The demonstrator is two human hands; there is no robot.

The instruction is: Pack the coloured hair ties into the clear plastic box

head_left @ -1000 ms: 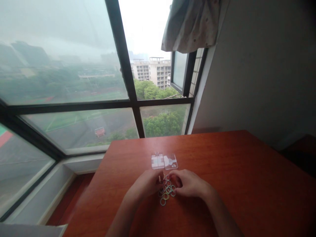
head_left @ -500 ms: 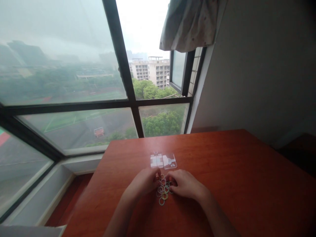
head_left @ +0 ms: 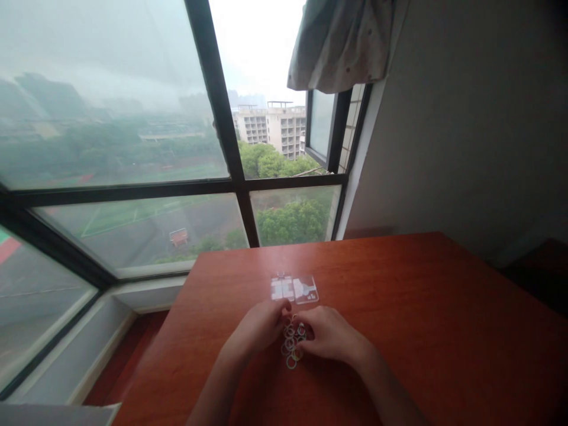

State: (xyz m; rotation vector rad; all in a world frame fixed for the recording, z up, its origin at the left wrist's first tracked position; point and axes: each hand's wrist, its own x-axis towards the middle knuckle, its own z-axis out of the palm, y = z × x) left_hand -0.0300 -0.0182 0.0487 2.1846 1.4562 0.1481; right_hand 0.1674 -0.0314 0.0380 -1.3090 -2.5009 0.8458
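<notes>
The right hand (head_left: 332,332) has edged left over the rings (head_left: 290,350), which lie loose outside the clear case (head_left: 306,289), on its near side. The left hand (head_left: 257,325) is also half-curled; whether either grips anything, I cannot tell.

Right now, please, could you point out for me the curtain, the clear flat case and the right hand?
Curtain (head_left: 341,53): head view, middle of the hanging cloth.
Clear flat case (head_left: 305,290): head view, on its right half.
Right hand (head_left: 333,333): head view, on the back of the hand.
</notes>
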